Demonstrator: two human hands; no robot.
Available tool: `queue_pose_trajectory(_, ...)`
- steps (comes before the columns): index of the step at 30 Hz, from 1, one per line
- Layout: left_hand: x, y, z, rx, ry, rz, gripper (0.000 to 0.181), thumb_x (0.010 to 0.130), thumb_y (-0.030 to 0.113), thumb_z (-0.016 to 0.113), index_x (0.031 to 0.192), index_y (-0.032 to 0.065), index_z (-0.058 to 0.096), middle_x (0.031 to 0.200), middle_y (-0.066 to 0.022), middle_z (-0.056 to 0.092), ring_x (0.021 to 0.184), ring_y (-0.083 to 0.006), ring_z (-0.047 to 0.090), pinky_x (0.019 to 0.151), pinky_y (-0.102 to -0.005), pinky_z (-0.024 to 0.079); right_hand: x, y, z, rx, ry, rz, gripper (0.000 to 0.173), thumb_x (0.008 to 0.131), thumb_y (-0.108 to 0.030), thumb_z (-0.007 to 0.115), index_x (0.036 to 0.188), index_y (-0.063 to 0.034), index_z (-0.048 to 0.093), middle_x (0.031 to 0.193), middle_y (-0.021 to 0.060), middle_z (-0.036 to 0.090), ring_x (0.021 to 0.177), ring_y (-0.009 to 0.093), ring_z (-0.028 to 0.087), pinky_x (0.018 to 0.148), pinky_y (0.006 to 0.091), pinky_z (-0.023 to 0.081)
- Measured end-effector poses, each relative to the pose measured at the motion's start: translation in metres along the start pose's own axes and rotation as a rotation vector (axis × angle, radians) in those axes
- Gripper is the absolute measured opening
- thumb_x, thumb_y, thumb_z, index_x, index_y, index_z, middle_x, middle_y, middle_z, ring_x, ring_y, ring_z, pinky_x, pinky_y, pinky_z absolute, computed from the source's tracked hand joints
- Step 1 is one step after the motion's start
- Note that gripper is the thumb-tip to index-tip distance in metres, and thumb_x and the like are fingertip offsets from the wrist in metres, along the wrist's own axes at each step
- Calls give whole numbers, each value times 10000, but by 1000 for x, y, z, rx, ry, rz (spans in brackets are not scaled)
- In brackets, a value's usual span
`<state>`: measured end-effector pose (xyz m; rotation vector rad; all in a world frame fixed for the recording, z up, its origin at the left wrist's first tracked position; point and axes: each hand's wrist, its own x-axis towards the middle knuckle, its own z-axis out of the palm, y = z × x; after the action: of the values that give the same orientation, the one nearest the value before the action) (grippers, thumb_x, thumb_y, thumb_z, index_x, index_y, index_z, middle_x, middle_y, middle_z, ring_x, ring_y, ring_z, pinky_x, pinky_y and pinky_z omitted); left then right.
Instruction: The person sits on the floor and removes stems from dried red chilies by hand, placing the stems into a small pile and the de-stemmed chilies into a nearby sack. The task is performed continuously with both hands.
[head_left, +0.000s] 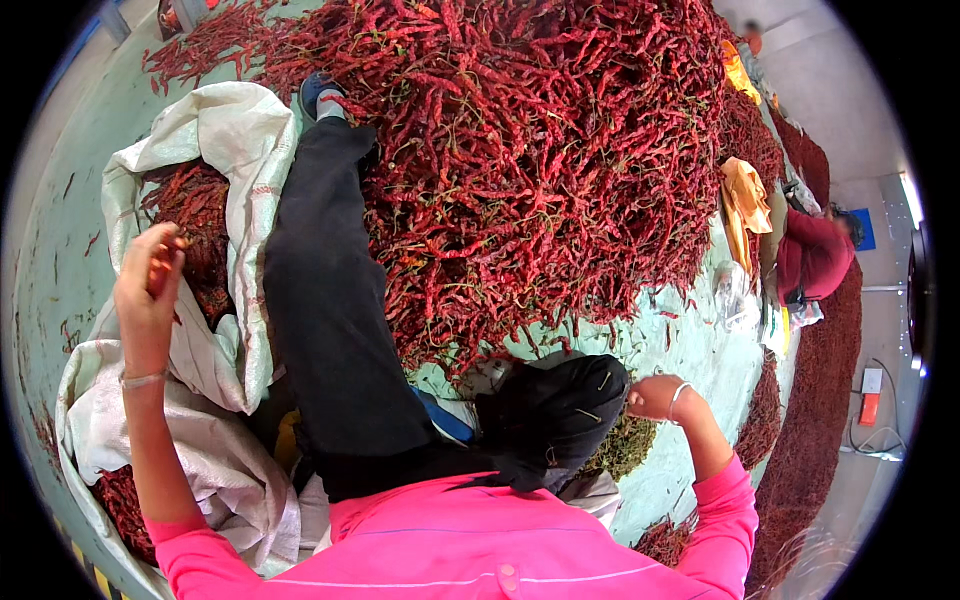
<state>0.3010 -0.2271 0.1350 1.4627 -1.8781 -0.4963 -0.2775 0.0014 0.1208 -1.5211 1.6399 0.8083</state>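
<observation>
My left hand (152, 274) is raised over the edge of an open white woven sack (259, 187). Its fingers curl around a few dried red chillies, which show between them. Inside that sack lie more dark red chillies (201, 199). A large heap of long, wrinkled dried red chillies (525, 172), many with stalks on, spreads before me and beside my outstretched leg (322, 277). On the other side, my right hand (654, 397) is beside my bent knee (577, 405), above a small pile of greenish stalks (626, 446). The fingers there are curled, and what they may hold is hidden.
A second white sack (217, 480) with chillies stands at my left. At the right, another person in a dark red top (814, 255) bends beside orange cloth (745, 202) and clear plastic (735, 296). Long dark red chilli heaps (814, 405) line the pale green floor (682, 352).
</observation>
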Motion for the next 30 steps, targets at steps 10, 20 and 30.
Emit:
queue_pose_trajectory(10, -53, 122, 120, -1272, -417, -563, 154, 876, -2, 599, 1016, 21, 541, 841, -15, 605, 612, -54, 554, 540, -210, 451, 221, -115, -106, -326, 1052, -113, 186, 787, -75, 574, 970, -84, 610, 952, 112, 545, 761, 276, 636, 640, 371, 547)
queue_pose_trajectory(20, -91, 166, 202, -1170, -657, -396, 170, 900, 30, 609, 1031, 9, 504, 846, -41, 612, 696, -91, 612, 622, -229, 506, 185, -79, -91, -42, 1024, -173, 294, 838, -58, 518, 1128, -92, 552, 1105, 159, 576, 756, 347, 650, 646, 418, 551)
queue_pose_trajectory(30, -159, 203, 205, -808, -742, -98, 194, 876, 147, 609, 1011, 62, 499, 761, -153, 586, 666, -305, 624, 572, -401, 471, 180, -10, -83, -259, 1034, -55, 282, 901, -139, 539, 1178, -143, 588, 1002, 127, 664, 717, 286, 674, 641, 389, 565)
